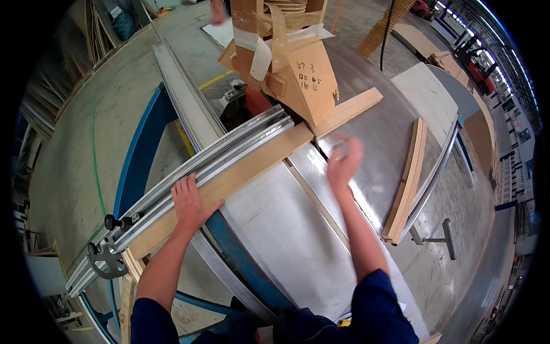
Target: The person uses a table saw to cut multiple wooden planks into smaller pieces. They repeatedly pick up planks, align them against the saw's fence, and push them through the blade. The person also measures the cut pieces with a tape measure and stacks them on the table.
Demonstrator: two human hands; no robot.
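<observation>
The left hand (pixel 192 205) lies spread over a long wooden board (pixel 258 162), fingertips on the metal fence (pixel 240 143) and thumb at the board's near edge; the board lies along the fence's near side, over the counter (pixel 281 229); the right hand (pixel 346 165), well apart from the left, is raised beyond the fence's right end, blurred and curled, so I cannot tell whether its fingertips meet. Past that same end lie a shorter wooden piece (pixel 352 113), near a brown taped box (pixel 309 70), and, farther right of the fence, two wooden strips (pixel 408 178) side by side.
</observation>
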